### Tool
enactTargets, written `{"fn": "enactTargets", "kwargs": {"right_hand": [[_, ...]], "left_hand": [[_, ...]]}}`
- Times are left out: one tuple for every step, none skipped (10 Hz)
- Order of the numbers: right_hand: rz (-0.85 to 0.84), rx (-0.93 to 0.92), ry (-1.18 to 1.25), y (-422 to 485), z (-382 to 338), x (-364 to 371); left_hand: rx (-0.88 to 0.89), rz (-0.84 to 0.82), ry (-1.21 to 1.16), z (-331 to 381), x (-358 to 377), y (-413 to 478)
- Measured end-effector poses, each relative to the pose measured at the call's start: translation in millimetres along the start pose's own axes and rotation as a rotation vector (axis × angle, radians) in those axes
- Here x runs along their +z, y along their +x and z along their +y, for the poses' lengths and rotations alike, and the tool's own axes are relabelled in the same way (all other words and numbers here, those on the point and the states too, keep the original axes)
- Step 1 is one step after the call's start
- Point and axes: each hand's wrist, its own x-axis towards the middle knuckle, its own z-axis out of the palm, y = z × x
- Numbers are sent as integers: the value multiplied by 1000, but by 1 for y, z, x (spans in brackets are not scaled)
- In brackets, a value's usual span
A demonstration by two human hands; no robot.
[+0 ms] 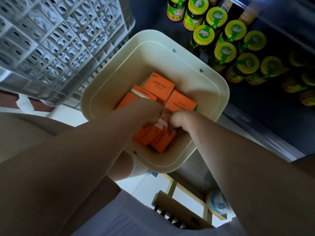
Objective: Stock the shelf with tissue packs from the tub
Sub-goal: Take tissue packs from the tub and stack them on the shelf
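A cream plastic tub (213,92) stands on the floor below me with several orange tissue packs (159,84) inside. Both my arms reach down into it. My left hand (150,109) is deep among the packs, blurred, its fingers mostly hidden. My right hand (177,121) is bent at the wrist, fingers curled down onto an orange pack (160,138) at the near side of the tub. Whether either hand has a firm hold on a pack is hidden by the wrists and blur.
A grey lattice crate (56,43) sits to the tub's left. A dark low shelf (265,116) on the right carries rows of yellow-lidded jars (225,51). A small wooden stool (179,212) stands near my legs.
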Motion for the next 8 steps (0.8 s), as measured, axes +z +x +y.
{"fn": "enactTargets", "kwargs": {"right_hand": [[-65,20,85,0,-1,-2],[-80,78,242,1,0,4],[-16,118,562,0,2,5],[69,10,899,-3,2,-3],[94,-33,1122,0,0,-10],[94,-30,1185,2,0,-13],[102,-68,1212,4,2,-14],[182,-96,1143,2,5,-16]], "left_hand": [[-140,7,-63,-20,8,12],[-199,-9,-149,-40,10,16],[-218,1,-186,-60,1,14],[-202,6,-315,-77,-13,6],[-201,66,-447,-91,-20,5],[-207,112,-641,-99,-19,7],[-165,111,-828,-101,-17,9],[-95,90,-959,-101,-19,3]]}}
